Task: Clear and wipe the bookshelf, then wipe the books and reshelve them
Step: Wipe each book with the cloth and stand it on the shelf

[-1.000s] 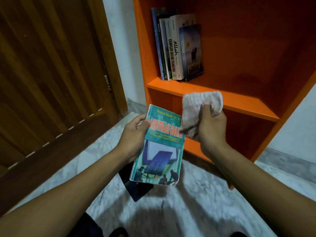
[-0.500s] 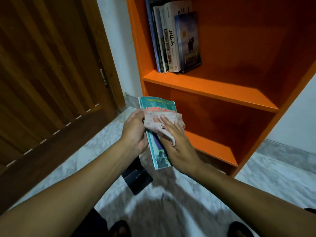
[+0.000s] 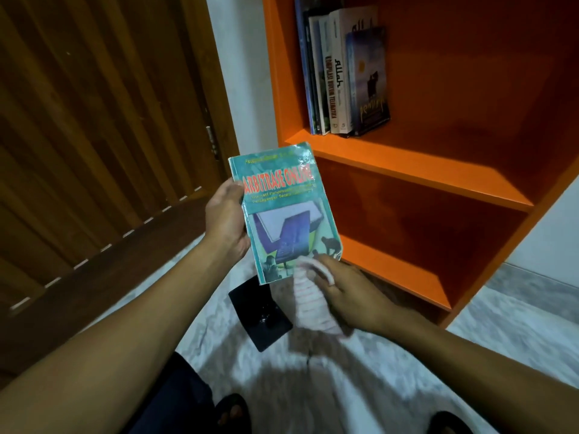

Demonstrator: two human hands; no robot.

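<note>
Head view: orange bookshelf (image 3: 407, 164) holds upright books (image 3: 341, 76) on upper shelf.

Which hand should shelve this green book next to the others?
Probably left. The left hand already grips the green book by its spine edge, below the standing books on the orange shelf. The right hand holds the cloth.

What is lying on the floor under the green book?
A black flat object lies on the marble floor below the green book. The book and cloth cover its upper edge.
</note>
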